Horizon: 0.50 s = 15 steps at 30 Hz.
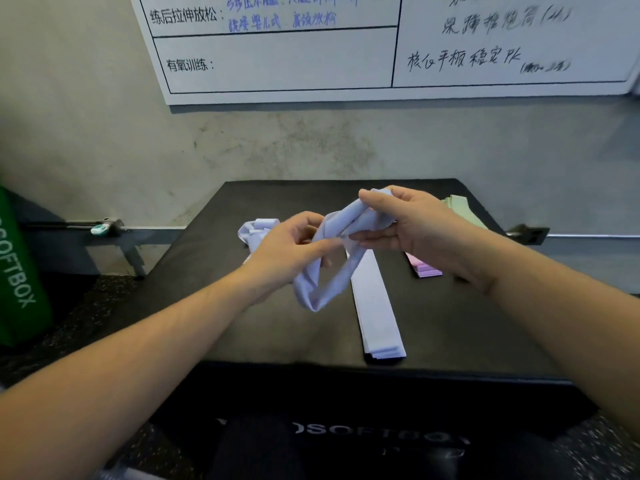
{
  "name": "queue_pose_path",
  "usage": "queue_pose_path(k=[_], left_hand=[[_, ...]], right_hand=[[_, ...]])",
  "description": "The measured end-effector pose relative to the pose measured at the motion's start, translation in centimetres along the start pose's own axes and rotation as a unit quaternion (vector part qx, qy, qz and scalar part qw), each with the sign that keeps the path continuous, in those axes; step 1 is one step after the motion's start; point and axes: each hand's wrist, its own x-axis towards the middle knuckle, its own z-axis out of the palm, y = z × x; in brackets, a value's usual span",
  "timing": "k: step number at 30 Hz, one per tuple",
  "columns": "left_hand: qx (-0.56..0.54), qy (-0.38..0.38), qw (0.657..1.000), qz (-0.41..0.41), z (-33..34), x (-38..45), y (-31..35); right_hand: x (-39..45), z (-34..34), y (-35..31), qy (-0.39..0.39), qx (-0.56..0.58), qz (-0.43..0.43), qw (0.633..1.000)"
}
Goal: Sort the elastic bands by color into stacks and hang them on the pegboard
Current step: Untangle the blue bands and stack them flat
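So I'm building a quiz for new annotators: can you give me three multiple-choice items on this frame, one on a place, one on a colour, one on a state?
1. Where does the flat lavender stack lie?
A. on the black box
B. on the floor
C. on the whiteboard

2. What colour is the stack at the box's far right?
A. red
B. pale green
C. black

3. How is the held lavender band?
A. flat on the box
B. lifted and twisted, held by both hands
C. hung on a peg

Answers: 1 A, it rests on the black box. 2 B, pale green shows behind the right hand. 3 B, the left hand and the right grip it in the air.
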Motion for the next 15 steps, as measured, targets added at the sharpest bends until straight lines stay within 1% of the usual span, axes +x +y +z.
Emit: queue_pose_path(k=[3,4,7,8,10,12,14,15], left_hand=[[0.026,0.017,0.999,0.022,0.7,-1.8,1.9],[0.016,0.019,1.000,0.019,0.9,-2.3,2.3],[-0.082,0.039,0.995,-0.042,1.2,-3.8,3.9],[-0.110,0.035,0.992,-0.058,1.2,-4.2,4.3],[-0.138,-0.006,0.989,-0.054,1.3,-5.0,5.1],[-0.171,-0.046,0.983,-0.047,1.6,-5.8,6.1],[-0.176,-0.054,0.980,-0.069,2.3,-6.6,7.1],[-0.154,-0.048,0.984,-0.079,2.7,-7.0,7.7]], right_hand=[[-2.8,-1.0,-1.1,-0.002,-0.088,-0.004,0.996],[-3.7,-1.5,-1.5,-0.003,-0.125,-0.004,0.992],[-6.3,-2.8,-2.3,-0.024,-0.214,0.007,0.977],[-7.1,-3.1,-2.5,-0.028,-0.236,0.012,0.971],[-8.5,-3.7,-2.8,-0.023,-0.297,0.008,0.955],[-9.7,-4.0,-3.0,0.017,-0.370,-0.015,0.929],[-10.7,-4.1,-2.9,0.080,-0.411,-0.053,0.906],[-11.1,-4.1,-2.8,0.110,-0.419,-0.079,0.898]])
